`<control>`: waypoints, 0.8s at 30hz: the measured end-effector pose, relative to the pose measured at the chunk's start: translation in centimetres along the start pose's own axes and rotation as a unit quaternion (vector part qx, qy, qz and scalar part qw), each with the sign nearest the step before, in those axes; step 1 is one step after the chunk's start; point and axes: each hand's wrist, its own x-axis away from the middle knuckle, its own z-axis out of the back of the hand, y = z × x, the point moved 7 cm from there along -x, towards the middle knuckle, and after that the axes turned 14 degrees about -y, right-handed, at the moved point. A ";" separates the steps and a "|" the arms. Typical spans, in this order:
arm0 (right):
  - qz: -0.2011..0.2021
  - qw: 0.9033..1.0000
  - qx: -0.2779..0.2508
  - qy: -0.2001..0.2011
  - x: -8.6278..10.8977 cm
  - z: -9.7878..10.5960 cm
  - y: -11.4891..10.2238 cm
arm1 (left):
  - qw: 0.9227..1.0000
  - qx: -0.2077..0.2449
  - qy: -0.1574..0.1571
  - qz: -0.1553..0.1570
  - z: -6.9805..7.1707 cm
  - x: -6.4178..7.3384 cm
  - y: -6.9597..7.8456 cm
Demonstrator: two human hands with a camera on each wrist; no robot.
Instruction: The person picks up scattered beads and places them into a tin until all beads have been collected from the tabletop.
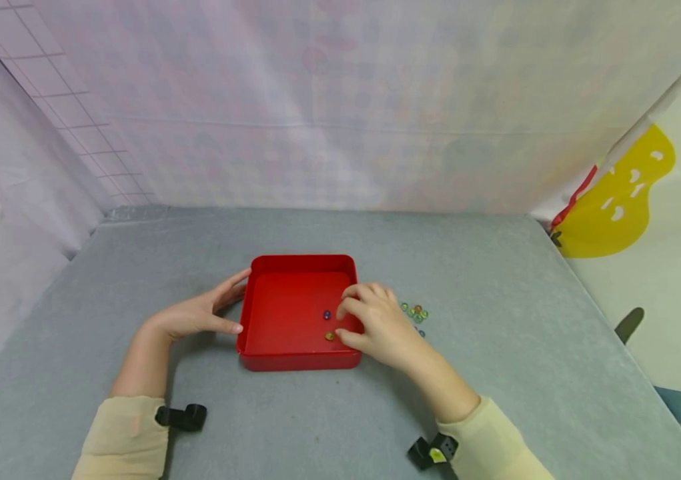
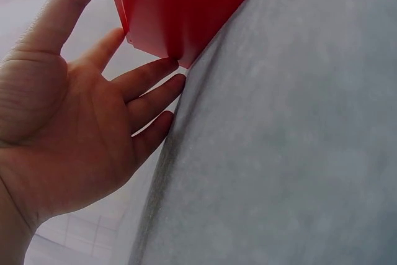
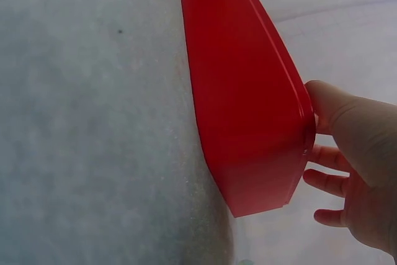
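Note:
A shallow red square tray sits on the grey table. My left hand rests against its left side, fingers spread and fairly straight, thumb at the rim; the left wrist view shows the fingertips touching the red wall. Over the tray's right wall reaches my right hand, fingers loosely bent and thumb apart from them, with nothing visible between them. Inside the tray, just left of those fingertips, lie a dark blue marble and an amber marble. The right wrist view hides the tray's inside.
Several greenish glass marbles and an orange one lie on the table right of the tray, partly behind the right hand. Pale curtains hang at the back and sides. A black wrist camera sits on the left sleeve.

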 end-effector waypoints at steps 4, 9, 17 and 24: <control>-0.002 1.000 0.003 -0.003 0.1 0.1 -0.1 | 1.000 0.000 0.000 -0.001 0.0 0.0 0.1; -0.004 1.000 0.009 -0.005 0.2 0.4 -0.1 | 1.000 -0.001 0.002 0.001 0.0 0.0 0.1; -0.015 1.000 0.012 -0.006 0.5 0.7 0.2 | 1.000 -0.003 0.002 0.002 0.0 0.0 0.1; -0.018 1.000 0.010 -0.001 0.9 1.2 0.6 | 1.000 -0.004 0.002 0.005 0.0 0.0 0.1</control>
